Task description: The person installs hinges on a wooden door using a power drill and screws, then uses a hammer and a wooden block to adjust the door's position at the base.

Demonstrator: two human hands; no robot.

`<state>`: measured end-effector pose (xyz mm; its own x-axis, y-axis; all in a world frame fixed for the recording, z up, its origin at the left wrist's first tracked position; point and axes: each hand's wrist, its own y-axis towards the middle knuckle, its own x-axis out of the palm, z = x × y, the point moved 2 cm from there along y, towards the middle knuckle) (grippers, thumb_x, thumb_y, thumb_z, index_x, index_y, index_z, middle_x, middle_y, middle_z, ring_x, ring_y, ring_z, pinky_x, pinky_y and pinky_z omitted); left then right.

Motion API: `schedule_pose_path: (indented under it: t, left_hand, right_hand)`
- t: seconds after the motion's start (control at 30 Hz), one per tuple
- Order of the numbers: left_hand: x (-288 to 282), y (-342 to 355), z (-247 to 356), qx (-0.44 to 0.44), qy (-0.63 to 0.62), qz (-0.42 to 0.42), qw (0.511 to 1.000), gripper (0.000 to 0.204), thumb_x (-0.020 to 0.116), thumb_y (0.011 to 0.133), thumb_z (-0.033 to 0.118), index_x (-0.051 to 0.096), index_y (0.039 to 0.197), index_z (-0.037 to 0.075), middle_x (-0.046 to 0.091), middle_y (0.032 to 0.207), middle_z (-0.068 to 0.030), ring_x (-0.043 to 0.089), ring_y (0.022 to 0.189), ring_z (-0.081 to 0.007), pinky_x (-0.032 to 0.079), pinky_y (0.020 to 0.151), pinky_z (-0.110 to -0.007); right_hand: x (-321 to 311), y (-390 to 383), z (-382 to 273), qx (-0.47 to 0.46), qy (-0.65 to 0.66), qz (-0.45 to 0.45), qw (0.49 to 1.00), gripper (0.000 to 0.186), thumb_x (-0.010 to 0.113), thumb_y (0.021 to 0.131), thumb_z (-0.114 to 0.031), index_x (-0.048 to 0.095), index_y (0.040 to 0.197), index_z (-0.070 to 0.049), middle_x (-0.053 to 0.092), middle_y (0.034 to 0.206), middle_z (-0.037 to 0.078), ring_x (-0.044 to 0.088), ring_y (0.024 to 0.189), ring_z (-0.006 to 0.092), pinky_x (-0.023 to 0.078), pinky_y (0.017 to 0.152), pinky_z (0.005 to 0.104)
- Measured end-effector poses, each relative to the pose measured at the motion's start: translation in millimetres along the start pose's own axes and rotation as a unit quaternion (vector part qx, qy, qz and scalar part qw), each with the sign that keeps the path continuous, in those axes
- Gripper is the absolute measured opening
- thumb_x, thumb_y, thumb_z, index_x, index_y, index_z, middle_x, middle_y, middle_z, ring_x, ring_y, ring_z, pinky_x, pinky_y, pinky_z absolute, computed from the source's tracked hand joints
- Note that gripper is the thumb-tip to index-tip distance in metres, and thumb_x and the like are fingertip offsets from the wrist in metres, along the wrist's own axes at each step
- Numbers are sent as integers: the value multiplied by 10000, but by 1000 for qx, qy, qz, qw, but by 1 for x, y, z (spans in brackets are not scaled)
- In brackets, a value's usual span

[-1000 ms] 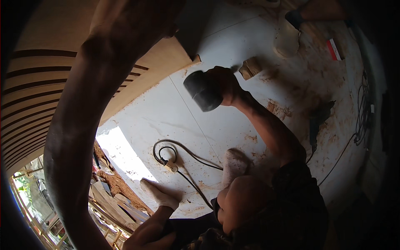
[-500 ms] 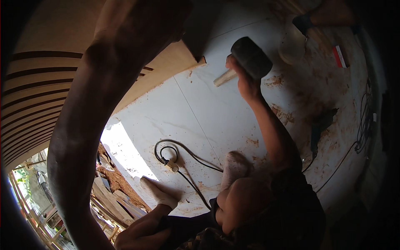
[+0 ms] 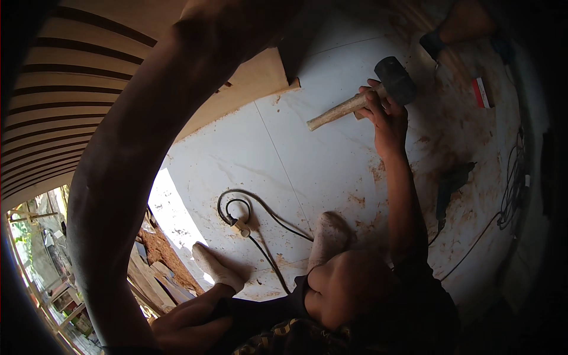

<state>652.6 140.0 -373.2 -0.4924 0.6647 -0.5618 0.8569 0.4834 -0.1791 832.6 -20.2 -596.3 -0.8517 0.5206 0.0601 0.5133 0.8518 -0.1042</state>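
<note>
My right hand [image 3: 387,121] is closed round the wooden handle of a rubber mallet [image 3: 396,81], close below its black head. The rest of the pale handle sticks out to the left, above the white floor. Up along the left side stretches my left arm [image 3: 127,160]; its hand lies beyond the top edge. Beside that arm stands a pale wooden panel [image 3: 254,80] with dark curved slats or grooves.
A cable with a pale connector [image 3: 239,228] loops on the dusty tiled floor [image 3: 236,154] near my socked feet. To the right lie a dark green power drill [image 3: 452,189] and a red-and-white box [image 3: 481,93]. Another person's limb [image 3: 470,23] shows at the upper right.
My right hand has moved right with the mallet and turned it, so more of the handle shows. My left arm has shifted slightly to the right in view.
</note>
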Motion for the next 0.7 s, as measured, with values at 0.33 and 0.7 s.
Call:
schedule_pose_path:
  t: [0.33, 0.7]
  left_hand:
    - [-6, 2, -5, 0, -24, -21, 999, 209, 714, 873, 304, 752, 699, 195, 744, 776, 29, 674, 798, -133, 466, 836, -290]
    - [19, 8, 3, -28, -55, 126, 990, 252, 773, 667, 370, 694, 608, 138, 626, 691, -15, 618, 755, -204, 514, 753, -357]
  right_hand:
    - [59, 226, 63, 64, 140, -18, 988, 291, 569, 980, -56, 533, 1267, -18, 603, 1209, 149, 671, 1095, 303, 561, 904, 470]
    - [163, 266, 130, 37, 301, -91, 949, 176, 485, 1064, -229, 554, 1213, -164, 506, 757, -27, 475, 545, 132, 428, 479, 337]
